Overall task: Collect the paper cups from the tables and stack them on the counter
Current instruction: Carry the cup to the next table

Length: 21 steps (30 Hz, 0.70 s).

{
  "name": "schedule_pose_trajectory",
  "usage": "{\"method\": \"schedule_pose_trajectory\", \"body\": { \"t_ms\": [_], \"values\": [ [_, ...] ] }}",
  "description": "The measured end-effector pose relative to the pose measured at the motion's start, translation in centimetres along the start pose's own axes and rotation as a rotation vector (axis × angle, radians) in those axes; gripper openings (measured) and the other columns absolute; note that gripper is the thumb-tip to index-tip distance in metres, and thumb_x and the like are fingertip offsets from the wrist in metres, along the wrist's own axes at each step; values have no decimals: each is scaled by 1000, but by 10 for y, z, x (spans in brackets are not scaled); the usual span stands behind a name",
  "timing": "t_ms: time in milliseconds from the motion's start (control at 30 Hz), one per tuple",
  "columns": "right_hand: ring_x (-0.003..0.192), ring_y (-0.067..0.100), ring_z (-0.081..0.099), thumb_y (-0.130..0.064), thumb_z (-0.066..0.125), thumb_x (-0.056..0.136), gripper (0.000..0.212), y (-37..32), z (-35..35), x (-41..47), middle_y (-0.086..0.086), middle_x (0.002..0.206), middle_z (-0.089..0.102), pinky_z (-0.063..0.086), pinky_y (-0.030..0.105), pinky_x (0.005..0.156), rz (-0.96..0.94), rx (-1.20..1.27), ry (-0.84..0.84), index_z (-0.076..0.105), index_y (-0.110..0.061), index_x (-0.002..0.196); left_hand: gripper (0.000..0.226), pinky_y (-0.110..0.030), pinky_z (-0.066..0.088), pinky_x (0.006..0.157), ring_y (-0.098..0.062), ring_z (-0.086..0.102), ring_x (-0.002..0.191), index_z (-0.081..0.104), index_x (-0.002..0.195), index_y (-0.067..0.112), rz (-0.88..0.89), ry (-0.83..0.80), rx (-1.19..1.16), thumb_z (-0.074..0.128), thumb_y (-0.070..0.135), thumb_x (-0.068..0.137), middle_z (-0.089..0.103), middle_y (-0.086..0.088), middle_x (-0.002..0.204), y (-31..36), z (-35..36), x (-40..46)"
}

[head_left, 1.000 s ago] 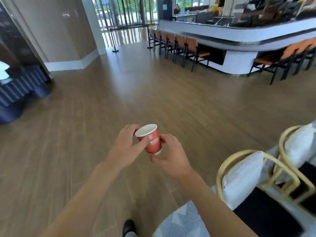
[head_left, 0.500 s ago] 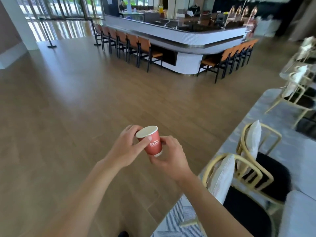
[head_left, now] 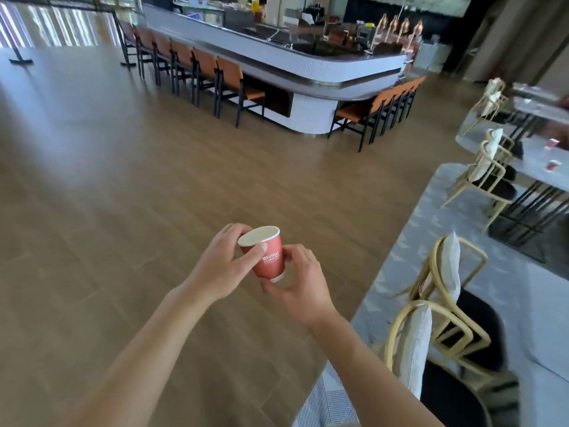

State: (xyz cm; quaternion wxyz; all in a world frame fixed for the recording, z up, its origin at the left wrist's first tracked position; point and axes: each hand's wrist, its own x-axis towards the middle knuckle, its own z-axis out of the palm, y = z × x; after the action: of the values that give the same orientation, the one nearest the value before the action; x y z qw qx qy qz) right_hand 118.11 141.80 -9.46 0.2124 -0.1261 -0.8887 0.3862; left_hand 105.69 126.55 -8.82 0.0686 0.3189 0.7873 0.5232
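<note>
A: How many cups did you count?

B: One red cup (head_left: 265, 254) held in front of the person, and two small red ones (head_left: 552, 164) on the table (head_left: 535, 167) at about three o'clock, too blurred to say more.

A: And hands?

B: Two. The left hand (head_left: 221, 266) gripped the cup near its rim, thumb on the near side, fingers curled round the far side. The right hand (head_left: 300, 283) pinched its base, thumb under, fingers bent round the wall.

A: Which way did it point?

B: Mouth up toward eleven o'clock, base down toward five. Its long axis ran nearly upright, tilted slightly.

A: Where was it?

B: Above the wooden floor (head_left: 123, 195), well apart from the counter (head_left: 308, 72) at twelve o'clock. Four yellow-framed chairs (head_left: 431, 328) stood from three to five o'clock.
</note>
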Motion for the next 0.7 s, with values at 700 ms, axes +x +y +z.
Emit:
{"method": "schedule_pose_trajectory", "body": {
  "t_ms": [700],
  "values": [
    [106, 6, 57, -49, 76, 71, 49, 55, 44, 184, -19, 106, 60, 47, 40, 95, -123, 89, -46, 61, -26, 112, 37, -24, 43, 84, -4, 60, 106, 64, 108, 33, -41, 110, 51, 53, 63, 89, 64, 11, 111, -53, -13, 161]
  ]
}}
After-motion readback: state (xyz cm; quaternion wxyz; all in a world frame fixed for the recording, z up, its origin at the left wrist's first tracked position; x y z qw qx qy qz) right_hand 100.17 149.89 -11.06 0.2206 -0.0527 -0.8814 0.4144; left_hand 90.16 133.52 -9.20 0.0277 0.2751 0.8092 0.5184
